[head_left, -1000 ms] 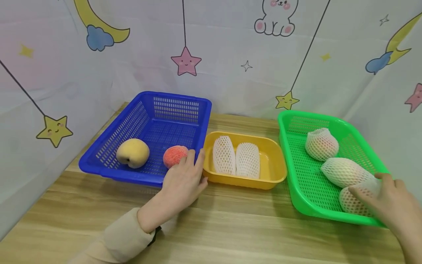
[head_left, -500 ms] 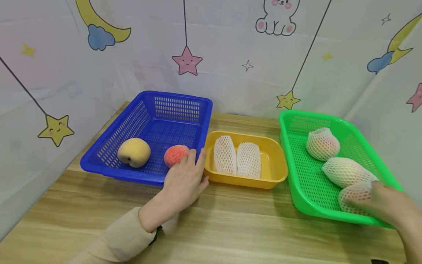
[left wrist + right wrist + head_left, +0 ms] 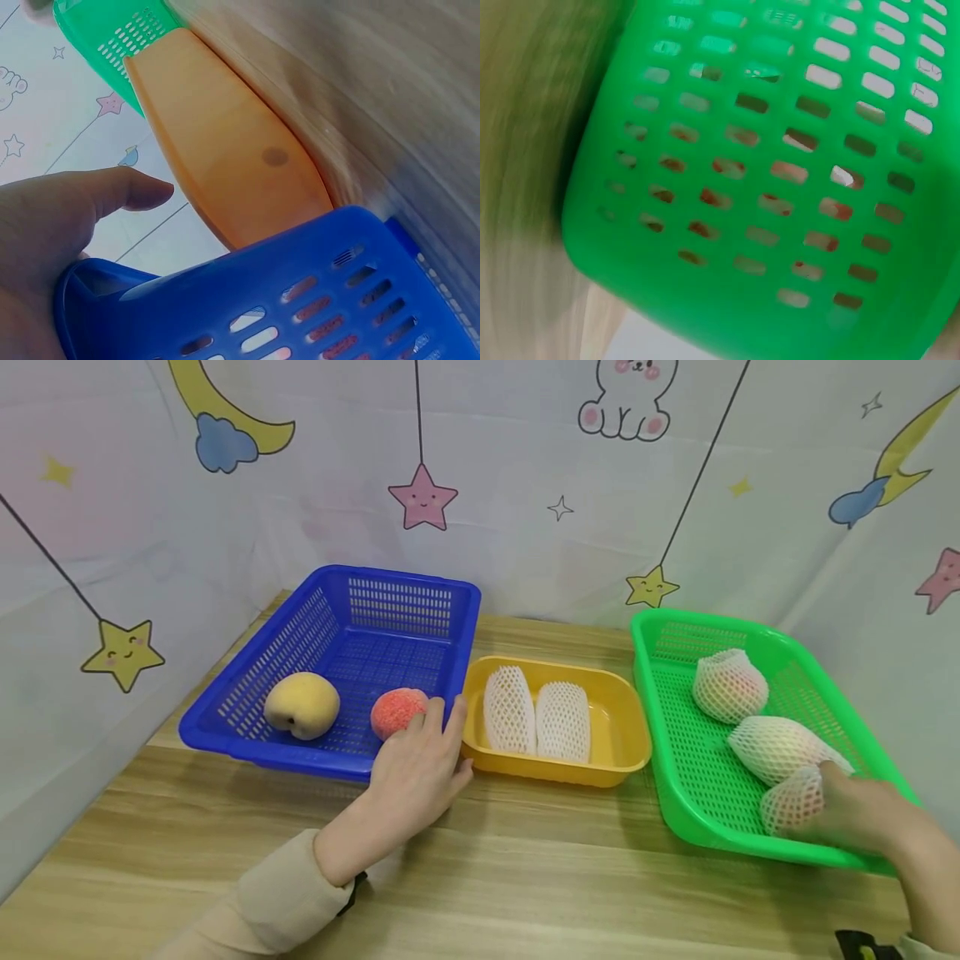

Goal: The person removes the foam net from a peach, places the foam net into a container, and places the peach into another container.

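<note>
My left hand (image 3: 420, 768) rests over the front right corner of the blue basket (image 3: 270, 762), its fingertips beside a red fruit (image 3: 397, 713) that they partly cover. In the left wrist view its thumb (image 3: 142, 189) extends apart from the basket wall. A yellow, peach-like fruit (image 3: 302, 705) lies to the left in the same basket. Over at the green basket (image 3: 701, 822), my right hand (image 3: 862, 810) grips a round fruit in white foam netting (image 3: 791, 802); its fingertips are hidden. A longer netted fruit (image 3: 780, 748) and another round netted one (image 3: 730, 687) lie behind.
Between the baskets stands a yellow tray (image 3: 615, 727) with two white foam net sleeves (image 3: 510, 710), seemingly without fruit. All containers stand on a wooden table (image 3: 525, 877). Patterned white cloth (image 3: 510, 427) hangs behind and at the sides.
My right hand has closed round the front netted fruit, which has shifted slightly left with it. The left hand has stayed at the blue basket's corner.
</note>
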Demonstrator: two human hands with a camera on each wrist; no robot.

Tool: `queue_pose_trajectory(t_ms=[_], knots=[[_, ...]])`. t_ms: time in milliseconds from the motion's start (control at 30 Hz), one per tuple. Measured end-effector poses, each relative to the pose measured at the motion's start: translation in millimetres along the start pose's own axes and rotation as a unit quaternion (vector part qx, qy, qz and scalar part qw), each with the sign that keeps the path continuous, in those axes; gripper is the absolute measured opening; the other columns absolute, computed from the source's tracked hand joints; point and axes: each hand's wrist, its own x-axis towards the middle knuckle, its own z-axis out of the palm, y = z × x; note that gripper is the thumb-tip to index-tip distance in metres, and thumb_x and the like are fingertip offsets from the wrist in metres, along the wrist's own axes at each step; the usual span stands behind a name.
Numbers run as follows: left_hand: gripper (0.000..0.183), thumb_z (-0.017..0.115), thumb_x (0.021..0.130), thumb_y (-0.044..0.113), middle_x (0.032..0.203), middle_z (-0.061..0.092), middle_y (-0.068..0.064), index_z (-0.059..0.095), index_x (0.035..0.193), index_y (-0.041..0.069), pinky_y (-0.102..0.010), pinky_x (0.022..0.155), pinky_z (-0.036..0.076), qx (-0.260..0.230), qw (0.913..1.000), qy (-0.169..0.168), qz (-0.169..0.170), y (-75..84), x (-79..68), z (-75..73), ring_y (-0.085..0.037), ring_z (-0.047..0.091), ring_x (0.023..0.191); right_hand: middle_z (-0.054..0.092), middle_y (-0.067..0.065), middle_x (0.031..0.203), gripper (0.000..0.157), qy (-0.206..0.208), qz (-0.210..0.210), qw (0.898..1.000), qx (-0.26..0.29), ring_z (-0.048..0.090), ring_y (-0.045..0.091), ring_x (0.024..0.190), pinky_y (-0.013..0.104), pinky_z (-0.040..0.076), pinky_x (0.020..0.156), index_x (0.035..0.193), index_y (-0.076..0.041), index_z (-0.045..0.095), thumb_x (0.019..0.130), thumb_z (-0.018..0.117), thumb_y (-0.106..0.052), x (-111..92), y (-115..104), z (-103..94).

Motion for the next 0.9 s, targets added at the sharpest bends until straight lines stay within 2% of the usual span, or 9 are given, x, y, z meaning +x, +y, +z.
queue_pose_trajectory(t_ms=[133,233,567,767,900], knots=[[0.069,0.077,0.074,0.031,0.102,0.058,-0.017,0.051,0.13,0.001,-0.034,0.048,0.046,0.002,1.0,-0.006,-0.005,-0.4,0.1,-0.3,-0.026,0.058,0.072,0.046,0.052,0.112,0.115,0.021,-0.025,0.999,-0.009,0.052,0.064,0.095,0.06,0.049,0.065,0.135,0.028,0.015,0.077,0.071,-0.054,0.6,3.6,3.2],[0.069,0.077,0.074,0.032,0.102,0.058,-0.017,0.052,0.13,0.001,-0.035,0.049,0.047,0.005,0.9999,-0.007,-0.007,-0.5,0.3,0.3,-0.027,0.058,0.073,0.048,0.051,0.11,0.113,0.015,-0.035,0.999,-0.01,0.055,0.062,0.092,0.06,0.049,0.064,0.133,0.03,0.014,0.08,0.069,-0.053,2.3,7.3,4.4],[0.069,0.077,0.074,0.033,0.102,0.059,-0.017,0.052,0.13,0.001,-0.034,0.049,0.047,0.017,0.9998,0.001,-0.003,-0.9,-0.1,1.4,-0.026,0.058,0.073,0.056,0.046,0.103,0.117,0.026,-0.043,0.999,0.001,0.061,0.054,0.088,0.056,0.05,0.063,0.134,0.032,0.006,0.081,0.068,-0.053,3.3,10.4,2.7],[0.069,0.076,0.075,0.034,0.101,0.058,-0.016,0.052,0.131,0.002,-0.033,0.048,0.046,0.012,0.9999,-0.007,-0.004,-0.5,-0.1,0.5,-0.025,0.058,0.071,0.065,0.03,0.09,0.113,0.05,-0.055,0.997,0.013,0.065,0.033,0.077,0.044,0.051,0.058,0.137,0.028,0.009,0.079,0.072,-0.046,-2.2,0.8,0.6],[0.068,0.076,0.076,0.034,0.1,0.058,-0.015,0.052,0.13,0.002,-0.032,0.047,0.045,0.011,0.9999,-0.01,-0.004,-0.3,-0.2,0.0,-0.024,0.057,0.07,0.066,0.016,0.087,0.1,0.073,-0.078,0.994,0.029,0.062,0.021,0.073,0.034,0.048,0.055,0.136,0.02,0.023,0.077,0.075,-0.041,-4.7,-8.1,1.3]])
